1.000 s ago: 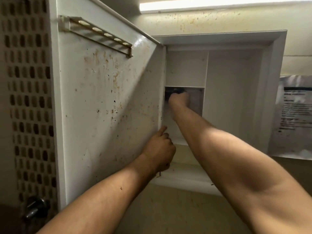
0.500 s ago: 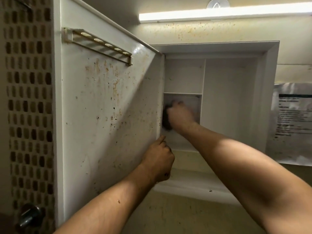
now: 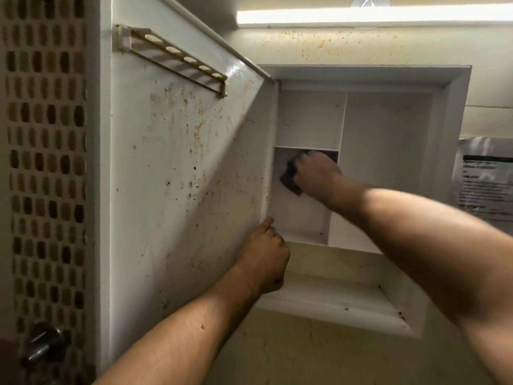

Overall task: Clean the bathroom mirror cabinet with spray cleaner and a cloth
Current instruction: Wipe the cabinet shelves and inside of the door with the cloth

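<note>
Wiping inside the cabinet, my right hand clamps the cloth, showing left of its knuckles. Left hand, fingers curled, props the door; a slip could swing it onto my forearm.

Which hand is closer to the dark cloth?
Right. The right hand grips the dark cloth inside the lower left compartment of the cabinet. The left hand is lower down, at the edge of the door, apart from the cloth.

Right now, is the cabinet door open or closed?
Open. The door stands out to the left, spotted inner face showing, and the right hand holds a dark cloth inside the cabinet.
</note>
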